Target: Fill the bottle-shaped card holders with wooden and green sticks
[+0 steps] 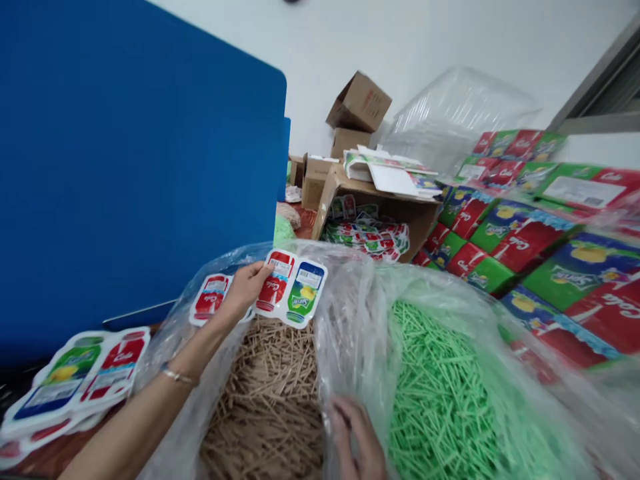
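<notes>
My left hand (245,290) pinches a white-edged printed card (291,288) at its upper left edge. The card bears a red Cola can and a green-blue Sprite can. A similar card (211,299) shows behind my left wrist, partly hidden. Below the held card, brown shredded paper (275,393) fills a clear plastic bag (345,320). My right hand (357,437) is low over the bag's right edge, beside the brown paper; its fingers are bent and blurred, and whether it grips the plastic is unclear.
Green shredded paper (440,393) fills another clear bag at right. Several matching cards (75,380) lie stacked at lower left. A cardboard box (330,200) of cards stands behind the bags. Printed cartons (525,240) are piled at right; a blue partition (150,167) rises at left.
</notes>
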Demonstrator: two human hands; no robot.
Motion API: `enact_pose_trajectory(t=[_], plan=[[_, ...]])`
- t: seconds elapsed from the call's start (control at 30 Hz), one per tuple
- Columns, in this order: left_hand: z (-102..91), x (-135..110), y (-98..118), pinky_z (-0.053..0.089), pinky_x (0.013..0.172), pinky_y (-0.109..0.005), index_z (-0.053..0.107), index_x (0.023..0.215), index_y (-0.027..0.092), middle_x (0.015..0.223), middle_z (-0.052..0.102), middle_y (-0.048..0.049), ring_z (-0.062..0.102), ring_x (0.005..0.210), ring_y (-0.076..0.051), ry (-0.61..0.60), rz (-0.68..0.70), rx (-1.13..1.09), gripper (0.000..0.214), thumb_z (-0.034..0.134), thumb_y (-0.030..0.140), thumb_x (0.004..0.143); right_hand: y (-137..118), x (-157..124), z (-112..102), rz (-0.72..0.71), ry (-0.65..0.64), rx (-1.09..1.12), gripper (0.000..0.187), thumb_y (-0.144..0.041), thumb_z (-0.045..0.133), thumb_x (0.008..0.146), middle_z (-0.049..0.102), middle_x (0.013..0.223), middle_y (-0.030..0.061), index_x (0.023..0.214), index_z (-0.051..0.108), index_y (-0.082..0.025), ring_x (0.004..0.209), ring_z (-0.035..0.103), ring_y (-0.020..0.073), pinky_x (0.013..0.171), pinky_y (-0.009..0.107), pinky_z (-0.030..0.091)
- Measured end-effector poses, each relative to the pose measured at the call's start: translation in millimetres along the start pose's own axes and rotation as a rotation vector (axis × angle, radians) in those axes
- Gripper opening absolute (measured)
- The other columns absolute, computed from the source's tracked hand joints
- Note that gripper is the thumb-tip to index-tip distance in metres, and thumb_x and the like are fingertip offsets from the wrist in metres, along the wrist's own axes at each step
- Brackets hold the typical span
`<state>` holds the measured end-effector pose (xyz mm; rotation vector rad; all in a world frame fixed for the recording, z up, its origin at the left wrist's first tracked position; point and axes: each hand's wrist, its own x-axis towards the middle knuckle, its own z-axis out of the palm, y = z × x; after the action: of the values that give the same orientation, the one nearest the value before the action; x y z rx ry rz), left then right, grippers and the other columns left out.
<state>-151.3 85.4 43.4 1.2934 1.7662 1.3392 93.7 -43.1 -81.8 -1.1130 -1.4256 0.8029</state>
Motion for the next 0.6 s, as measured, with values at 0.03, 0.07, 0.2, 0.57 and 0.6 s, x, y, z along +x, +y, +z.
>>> enact_pose_trajectory(t=[0.03, 0.07, 0.2, 0.57, 0.6], plan=[[-2.7, -19, -2, 0.053, 0.059, -0.029, 0.062, 0.085, 0.015, 0.074, 0.065, 0.0014, 0.062, 0.06, -0.012, -0.018, -0.017, -0.078, 0.029, 0.054, 0.042, 0.091, -8, 6, 0, 0.085, -0.018, 0.03, 0.025, -0.036, 0.057, 0.089, 0.072, 0.105, 0.0059, 0.109, 0.067, -0.025, 0.097, 0.068, 0.0198, 0.085, 0.027, 0.053], [-4.5, -38, -4, 0.051, 0.056, -0.026, 0.06, 0.074, 0.016, 0.063, 0.062, 0.0043, 0.06, 0.055, -0.012, -0.034, -0.041, -0.147, 0.034, 0.057, 0.048, 0.086, -15, 12, 1, 0.155, -0.067, 0.085, 0.035, -0.037, 0.056, 0.088, 0.07, 0.111, 0.0067, 0.121, 0.06, -0.024, 0.1, 0.067, 0.0198, 0.088, 0.028, 0.052], [-6.6, -101, -10, 0.05, 0.047, -0.026, 0.058, 0.065, 0.019, 0.055, 0.064, 0.0049, 0.06, 0.048, -0.015, -0.102, -0.193, -0.363, 0.044, 0.071, 0.061, 0.062, -35, 35, 19, 0.319, -0.204, 0.322, 0.047, -0.044, 0.064, 0.08, 0.071, 0.109, 0.009, 0.119, 0.058, -0.018, 0.097, 0.068, 0.0222, 0.082, 0.033, 0.055], [-52.0, -131, -45, 0.056, 0.049, -0.031, 0.07, 0.067, 0.016, 0.057, 0.074, -0.0022, 0.068, 0.047, -0.022, 0.098, -0.448, -0.509, 0.032, 0.084, 0.041, 0.052, -35, 30, 47, 0.096, -0.622, -0.04, 0.027, -0.027, 0.041, 0.094, 0.071, 0.077, 0.0022, 0.09, 0.066, -0.017, 0.072, 0.066, 0.0155, 0.068, 0.024, 0.052], [-57.5, -132, -47, 0.057, 0.05, -0.03, 0.07, 0.07, 0.017, 0.058, 0.074, -0.0004, 0.069, 0.05, -0.021, 0.179, -0.43, -0.515, 0.033, 0.083, 0.043, 0.054, -33, 25, 48, 0.016, -0.679, -0.165, 0.025, -0.021, 0.041, 0.094, 0.072, 0.082, 0.0033, 0.093, 0.066, -0.018, 0.077, 0.067, 0.0164, 0.072, 0.026, 0.051]])
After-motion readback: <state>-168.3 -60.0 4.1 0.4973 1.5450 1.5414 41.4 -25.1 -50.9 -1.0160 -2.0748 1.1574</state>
